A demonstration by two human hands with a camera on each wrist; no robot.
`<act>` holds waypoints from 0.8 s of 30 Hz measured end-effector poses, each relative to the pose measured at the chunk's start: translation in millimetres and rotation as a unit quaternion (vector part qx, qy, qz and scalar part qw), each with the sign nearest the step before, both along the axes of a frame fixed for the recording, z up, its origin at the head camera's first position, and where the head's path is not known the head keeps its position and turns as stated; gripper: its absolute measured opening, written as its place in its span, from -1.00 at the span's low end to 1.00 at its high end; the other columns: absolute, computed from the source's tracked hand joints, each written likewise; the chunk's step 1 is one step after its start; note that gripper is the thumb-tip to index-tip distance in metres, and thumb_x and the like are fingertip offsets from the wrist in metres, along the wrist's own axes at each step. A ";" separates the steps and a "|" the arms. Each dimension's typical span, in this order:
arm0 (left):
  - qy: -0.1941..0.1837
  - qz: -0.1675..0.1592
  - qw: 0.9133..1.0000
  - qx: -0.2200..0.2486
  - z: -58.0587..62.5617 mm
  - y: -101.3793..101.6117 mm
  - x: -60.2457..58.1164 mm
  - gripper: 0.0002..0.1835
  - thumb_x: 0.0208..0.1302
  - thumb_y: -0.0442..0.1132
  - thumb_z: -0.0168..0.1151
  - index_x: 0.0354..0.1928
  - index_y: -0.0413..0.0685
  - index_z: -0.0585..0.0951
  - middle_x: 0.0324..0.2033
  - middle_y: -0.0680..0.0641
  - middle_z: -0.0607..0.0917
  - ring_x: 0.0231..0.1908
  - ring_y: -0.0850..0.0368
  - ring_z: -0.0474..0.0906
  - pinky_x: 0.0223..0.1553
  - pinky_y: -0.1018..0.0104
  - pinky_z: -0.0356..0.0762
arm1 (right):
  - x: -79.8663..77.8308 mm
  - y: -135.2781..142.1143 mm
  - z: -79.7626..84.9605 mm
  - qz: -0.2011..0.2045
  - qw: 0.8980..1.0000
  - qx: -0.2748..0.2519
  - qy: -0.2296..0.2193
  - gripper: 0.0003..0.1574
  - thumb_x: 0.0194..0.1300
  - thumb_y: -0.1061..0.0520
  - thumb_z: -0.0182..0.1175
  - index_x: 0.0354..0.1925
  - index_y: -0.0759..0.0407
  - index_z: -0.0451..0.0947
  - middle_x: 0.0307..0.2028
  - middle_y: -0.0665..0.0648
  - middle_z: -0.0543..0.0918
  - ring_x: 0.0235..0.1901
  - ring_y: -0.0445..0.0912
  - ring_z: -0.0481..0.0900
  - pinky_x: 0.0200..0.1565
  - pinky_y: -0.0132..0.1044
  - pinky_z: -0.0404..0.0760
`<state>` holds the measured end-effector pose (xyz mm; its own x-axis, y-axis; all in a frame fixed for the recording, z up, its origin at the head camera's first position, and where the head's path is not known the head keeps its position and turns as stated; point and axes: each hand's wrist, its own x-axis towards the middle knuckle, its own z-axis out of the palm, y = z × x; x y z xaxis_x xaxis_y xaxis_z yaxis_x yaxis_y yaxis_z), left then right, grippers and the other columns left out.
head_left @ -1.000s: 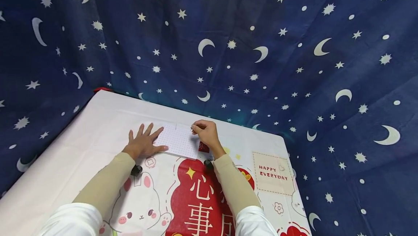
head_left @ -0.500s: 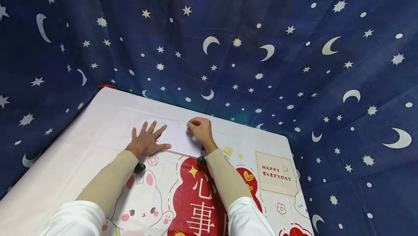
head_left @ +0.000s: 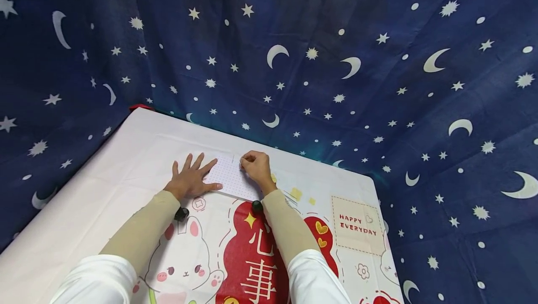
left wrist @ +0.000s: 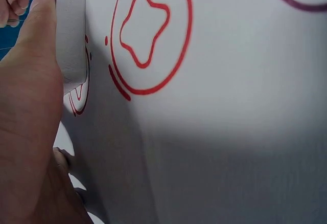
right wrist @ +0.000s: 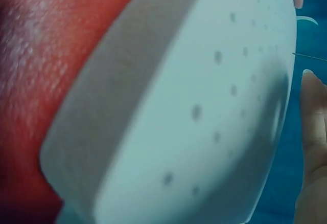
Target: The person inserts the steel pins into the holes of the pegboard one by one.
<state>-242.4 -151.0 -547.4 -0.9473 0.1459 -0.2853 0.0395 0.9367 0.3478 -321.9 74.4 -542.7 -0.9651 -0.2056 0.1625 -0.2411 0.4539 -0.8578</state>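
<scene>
A white pad-like board (head_left: 232, 178) with a grid of small dots lies on the table. My left hand (head_left: 188, 180) rests spread at its left edge, thumb along the near side. A thin needle (head_left: 233, 159) stands upright near the board's far edge; the right wrist view shows a fine needle (right wrist: 309, 56) there too. My right hand (head_left: 258, 168) is just right of it, above the board, thumb and fingers pinched together. In the left wrist view a fine needle (left wrist: 18, 20) shows at the right hand's fingertips; most of it is hidden.
The table cover (head_left: 168, 140) is printed with a rabbit, red shapes and lettering. Pale yellow squares (head_left: 296, 194) lie or are printed right of my right forearm. A dark blue curtain (head_left: 235, 52) with moons and stars hangs behind and beside the table.
My right hand has moved left over the board, closer to the standing needle, then hovers there. The left hand stays on the board. The head view has shifted slightly.
</scene>
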 end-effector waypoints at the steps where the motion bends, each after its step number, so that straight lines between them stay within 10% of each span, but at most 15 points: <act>1: -0.002 0.000 1.000 0.000 0.4 0.2 -0.1 0.07 0.26 0.58 0.04 0.68 0.30 0.02 0.68 -0.29 -0.12 0.63 -0.51 -0.35 0.47 -0.65 -0.39 | -0.1 -0.3 -1.0 -0.001 1.000 0.003 -0.001 -0.90 0.31 0.34 0.35 -0.37 0.32 0.74 -0.45 0.28 0.80 -0.57 -0.21 0.69 -0.38 -0.41 0.71; 24: -0.004 0.008 1.000 0.004 -2.3 -0.6 -1.1 0.08 0.24 0.57 0.08 0.68 0.31 0.02 0.68 -0.28 -0.13 0.63 -0.50 -0.37 0.48 -0.64 -0.43 | -3.2 -7.8 -8.4 0.011 0.993 0.116 0.033 -0.87 0.30 0.29 0.33 -0.40 0.19 0.74 -0.48 0.12 0.75 -0.41 -0.16 0.53 -0.28 -0.43 0.54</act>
